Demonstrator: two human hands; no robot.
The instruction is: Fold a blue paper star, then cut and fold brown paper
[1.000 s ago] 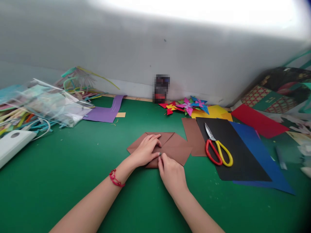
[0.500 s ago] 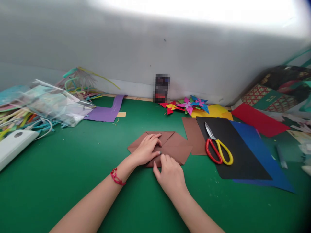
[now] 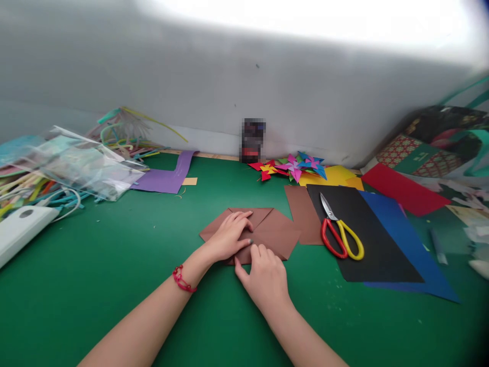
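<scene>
A brown sheet of paper point(image 3: 277, 237), folded into a six-sided shape with crease lines, lies flat on the green table. My left hand point(image 3: 229, 234) rests on its left part, fingers stretched out and thumb pointing right. At the paper's near edge my right hand point(image 3: 265, 275) is closed, its curled fingertips on the paper and its thumb at the edge. The tips of both hands nearly meet, and they hide part of the near edge.
Red-and-yellow-handled scissors point(image 3: 340, 229) lie on black paper point(image 3: 378, 250), with blue paper point(image 3: 416, 255) underneath. Folded paper stars point(image 3: 292, 167) sit at the back. Purple paper point(image 3: 160, 181), a clear plastic bag point(image 3: 87, 163) and a white device point(image 3: 23, 232) are on the left.
My right thumb has slid a little to the left along the near edge of the brown paper. My left hand stays in place.
</scene>
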